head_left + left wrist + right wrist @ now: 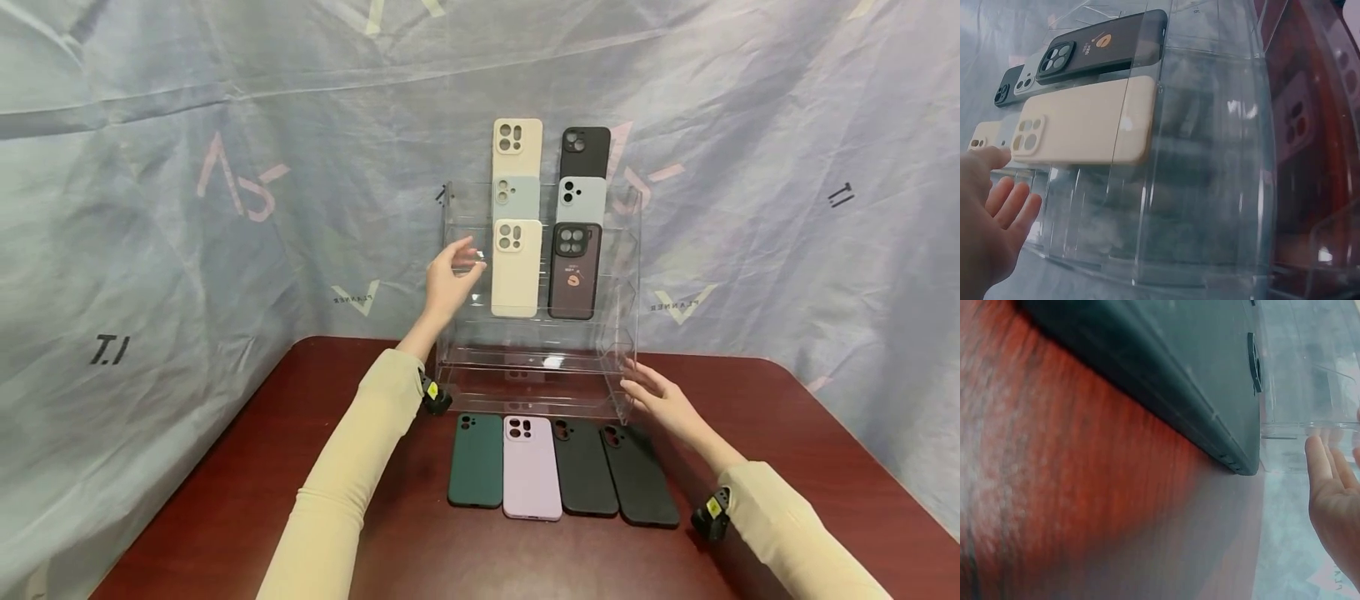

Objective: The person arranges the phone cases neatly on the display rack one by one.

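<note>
Sleeves (322, 508) nearest us pass four phone cases (585, 475) on the desk (525, 562); our empty left hand (450, 283) hangs relaxed beside the cream case (516, 279), racked likely to show its back; our right hand (663, 408), straight-fingered, touches the clear rack (555, 379), perhaps steadying it.

Clear rack (573, 337) and tabletop (247, 433) are viewed forward and downward from the head. The rack is seen close, turned sideways, from the left wrist; a dark case (1204, 362) is seen very near from the right. The rack is shared by all three.
</note>
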Motion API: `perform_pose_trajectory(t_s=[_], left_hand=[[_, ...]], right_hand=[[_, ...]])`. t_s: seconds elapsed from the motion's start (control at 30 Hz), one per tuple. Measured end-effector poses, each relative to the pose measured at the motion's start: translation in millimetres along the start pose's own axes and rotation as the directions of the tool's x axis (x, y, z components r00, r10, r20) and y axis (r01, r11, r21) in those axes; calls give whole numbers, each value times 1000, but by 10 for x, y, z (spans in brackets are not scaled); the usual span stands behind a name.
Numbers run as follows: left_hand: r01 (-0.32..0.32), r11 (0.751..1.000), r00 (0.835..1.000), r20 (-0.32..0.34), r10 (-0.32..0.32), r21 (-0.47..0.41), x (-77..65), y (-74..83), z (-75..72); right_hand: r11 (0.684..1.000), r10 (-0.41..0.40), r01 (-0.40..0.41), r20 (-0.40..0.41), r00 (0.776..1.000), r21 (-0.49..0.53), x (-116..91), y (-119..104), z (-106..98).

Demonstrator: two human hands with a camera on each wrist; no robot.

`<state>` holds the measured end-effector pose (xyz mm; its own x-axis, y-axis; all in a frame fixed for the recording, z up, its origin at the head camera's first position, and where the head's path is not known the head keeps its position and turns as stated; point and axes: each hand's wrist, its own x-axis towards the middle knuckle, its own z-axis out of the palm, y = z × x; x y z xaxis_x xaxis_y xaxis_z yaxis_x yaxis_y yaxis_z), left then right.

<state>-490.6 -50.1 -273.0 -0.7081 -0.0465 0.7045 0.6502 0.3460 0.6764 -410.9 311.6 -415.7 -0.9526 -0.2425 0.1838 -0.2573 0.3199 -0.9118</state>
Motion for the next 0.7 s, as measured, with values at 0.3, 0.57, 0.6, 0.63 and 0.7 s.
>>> perform_pose_trajectory(t_s=[0.3,0.57,0.6,0.63,0.7], left_hand=[[51,999,995,80,-52,11,-158,-72,-147],[85,996,984,156,-81,-22,-367,-91,-236],[83,996,983,165,-76,-36,-397,-93,-245],[86,995,981,177,-77,-46,-436,-41,-265],[95,993,976,202,-78,-75,-503,2,-293]], right_hand=[[1000,-18,18,11,1000,-10,0,-10,-6],[1000,-16,16,8,1000,0,4,-21,-1],[1000,-17,17,10,1000,0,4,-27,0],[1000,-15,15,12,1000,-2,3,-33,1],[1000,-14,14,17,1000,1,7,-36,-4]])
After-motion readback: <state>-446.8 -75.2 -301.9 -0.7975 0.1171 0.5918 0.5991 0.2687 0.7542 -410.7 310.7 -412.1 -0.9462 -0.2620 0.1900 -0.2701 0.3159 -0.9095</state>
